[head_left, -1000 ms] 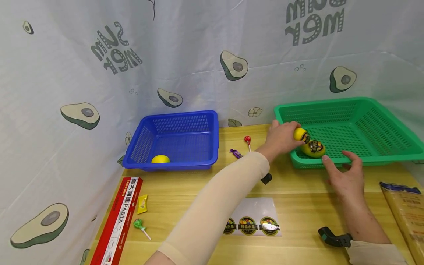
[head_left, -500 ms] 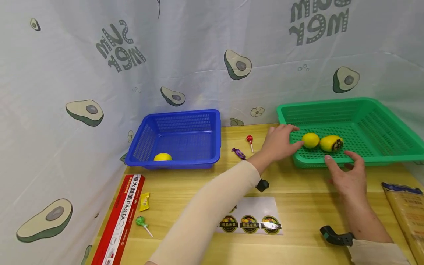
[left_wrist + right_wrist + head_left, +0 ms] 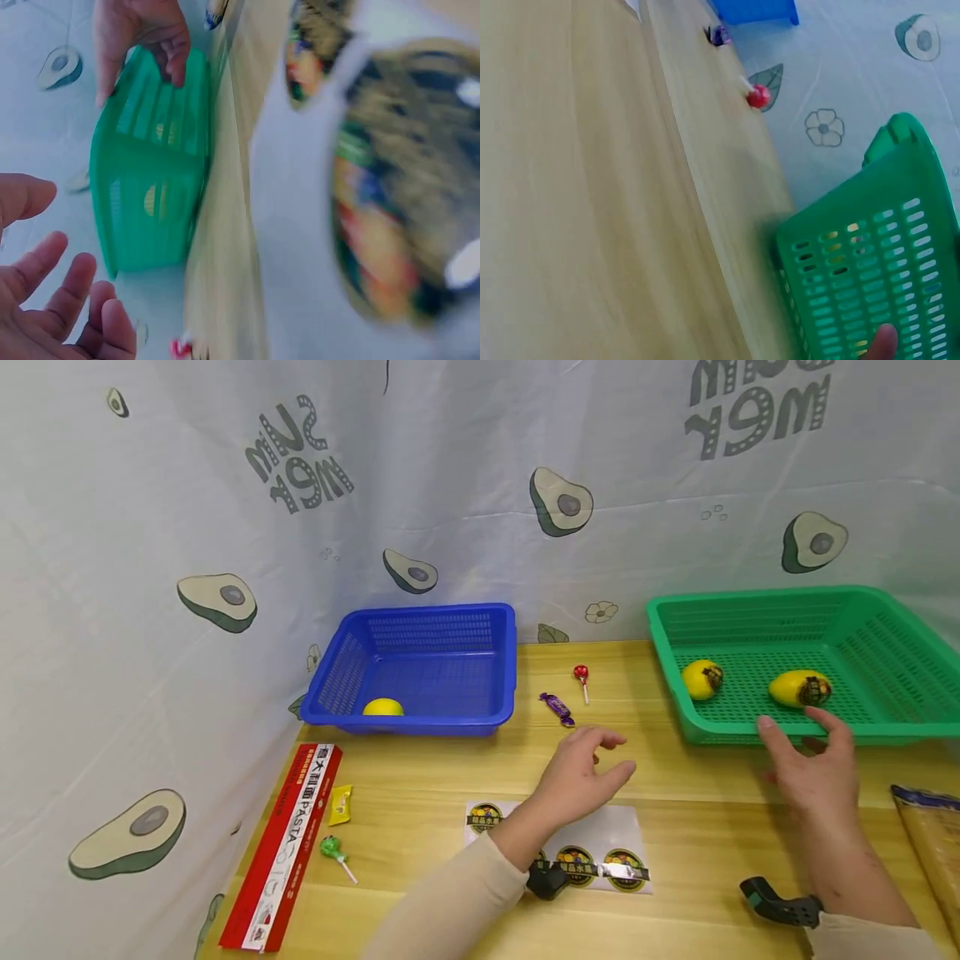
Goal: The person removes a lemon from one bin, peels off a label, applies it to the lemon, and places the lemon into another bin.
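Two yellow lemons (image 3: 702, 679) with dark stickers lie in green basket (image 3: 892, 660)

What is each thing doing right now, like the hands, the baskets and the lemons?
left hand: open, holding nothing
right hand: open, at the green basket's front rim
green basket: holds two stickered lemons
blue basket: holds one plain lemon
sticker sheet: flat on the table

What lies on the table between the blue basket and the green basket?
In the head view, two sweets lie between the blue basket and the green basket: a red lollipop and a purple wrapped candy, apart from each other.
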A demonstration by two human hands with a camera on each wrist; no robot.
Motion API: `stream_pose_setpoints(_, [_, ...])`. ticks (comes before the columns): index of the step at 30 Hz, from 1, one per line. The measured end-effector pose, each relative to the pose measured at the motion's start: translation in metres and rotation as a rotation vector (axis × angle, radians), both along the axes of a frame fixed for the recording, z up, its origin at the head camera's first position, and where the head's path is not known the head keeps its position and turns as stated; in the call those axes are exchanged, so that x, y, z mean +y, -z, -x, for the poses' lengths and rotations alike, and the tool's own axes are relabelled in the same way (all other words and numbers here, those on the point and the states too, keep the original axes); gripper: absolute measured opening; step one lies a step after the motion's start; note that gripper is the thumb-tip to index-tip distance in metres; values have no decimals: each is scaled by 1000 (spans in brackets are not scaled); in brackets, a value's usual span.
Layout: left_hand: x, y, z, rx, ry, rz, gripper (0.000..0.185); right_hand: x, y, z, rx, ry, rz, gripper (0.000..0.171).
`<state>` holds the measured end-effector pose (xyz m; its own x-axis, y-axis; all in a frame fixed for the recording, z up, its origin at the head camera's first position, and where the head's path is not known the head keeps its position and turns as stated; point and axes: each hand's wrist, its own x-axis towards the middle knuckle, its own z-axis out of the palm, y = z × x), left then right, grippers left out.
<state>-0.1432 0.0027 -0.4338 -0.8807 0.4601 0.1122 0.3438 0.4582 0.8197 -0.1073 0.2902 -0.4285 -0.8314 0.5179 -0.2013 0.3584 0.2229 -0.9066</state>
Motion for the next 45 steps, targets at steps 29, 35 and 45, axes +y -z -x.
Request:
stream_pose_setpoints(29, [-269, -38, 11, 293, -397, 219, 36, -208, 7, 25, 159, -609, -79, 64])
stream_pose_setpoints(35, [-300, -60, 53, 242, -348, 305, 36, -241, 4, 55, 223, -666, -51, 60])
stream_pose_setpoints(45, [-316, -76, 121, -113, -214, 529, 53, -272, 9, 92, 253, -632, -54, 53])
